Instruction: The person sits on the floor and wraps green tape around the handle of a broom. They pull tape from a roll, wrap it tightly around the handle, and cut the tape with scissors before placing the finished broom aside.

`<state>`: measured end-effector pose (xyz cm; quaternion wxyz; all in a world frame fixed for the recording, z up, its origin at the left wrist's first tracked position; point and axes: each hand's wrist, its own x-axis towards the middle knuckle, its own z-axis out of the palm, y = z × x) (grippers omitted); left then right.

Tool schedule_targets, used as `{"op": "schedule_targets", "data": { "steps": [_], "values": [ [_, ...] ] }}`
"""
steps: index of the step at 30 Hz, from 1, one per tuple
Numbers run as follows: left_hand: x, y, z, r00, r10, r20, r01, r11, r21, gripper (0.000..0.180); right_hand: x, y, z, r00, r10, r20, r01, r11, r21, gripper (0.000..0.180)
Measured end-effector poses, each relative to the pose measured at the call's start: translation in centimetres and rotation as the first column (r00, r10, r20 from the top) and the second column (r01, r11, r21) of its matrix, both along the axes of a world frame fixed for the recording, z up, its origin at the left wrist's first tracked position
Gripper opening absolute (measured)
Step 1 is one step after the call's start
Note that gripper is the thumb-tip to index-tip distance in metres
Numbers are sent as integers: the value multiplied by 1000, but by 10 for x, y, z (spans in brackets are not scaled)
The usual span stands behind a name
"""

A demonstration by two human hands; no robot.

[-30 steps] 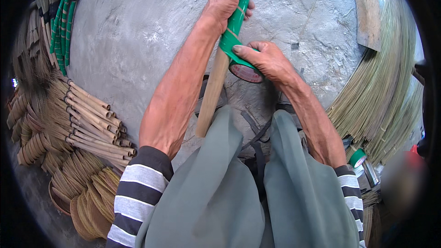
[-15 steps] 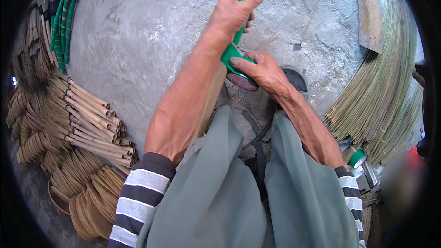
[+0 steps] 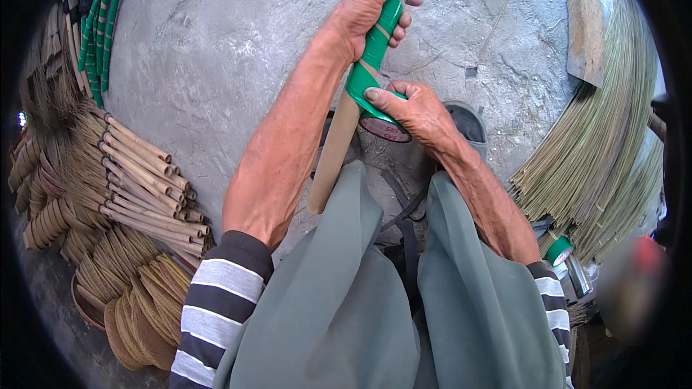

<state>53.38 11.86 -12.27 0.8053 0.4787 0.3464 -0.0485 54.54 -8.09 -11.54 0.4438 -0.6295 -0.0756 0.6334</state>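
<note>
A tan, smooth stick [image 3: 334, 155] slants from above my knees up past the upper edge, its upper part wound in green tape with thin tan bands between turns. Wrapped round the taped part is my left hand [image 3: 364, 18], thumb lying along the stick. My right hand [image 3: 422, 117] grips a roll of green tape [image 3: 387, 128] beside the stick, thumb pressed on the tape strip. That strip runs from the roll onto the stick just above its bare lower part. The stick's top lies out of view.
Left lie bundled brooms with bamboo handles [image 3: 144, 173], coiled braided material [image 3: 144, 310] and green-taped sticks [image 3: 97, 36]. Right are long straw stalks [image 3: 591, 151], a wooden board [image 3: 582, 21] and another green tape roll [image 3: 559, 251]. A shoe [image 3: 467, 126] rests on the concrete floor.
My left hand has turned on the stick, its thumb now pointing up along it. More of the bare lower stick shows, and the tape roll has shifted slightly right.
</note>
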Motion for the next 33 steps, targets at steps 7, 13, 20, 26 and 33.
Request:
{"op": "schedule_targets", "data": {
  "steps": [7, 13, 20, 26, 33],
  "values": [
    [-2, -10, -3, 984, -102, -145, 128, 976, 178, 55, 2, -4, -1, 990, 97, 102, -94, 995, -43, 48],
    [2, -13, -1, 991, -60, -119, 118, 813, 570, 57, 5, 0, -3, 991, 2, 131, -2, 1000, -3, 48],
    [-8, -13, 7, 994, -39, -98, 36, 999, -37, 60, 5, -1, 3, 995, 78, 67, -73, 995, -72, 56],
    [-8, -14, 0, 948, 33, -316, 273, 424, 864, 49, 8, 8, 3, 895, 210, 394, -207, 977, -49, 52],
    [-15, -3, 3, 996, 75, 41, -79, 989, 122, 60, 0, 5, 0, 970, 88, 225, -91, 996, 1, 53]
  ]
}}
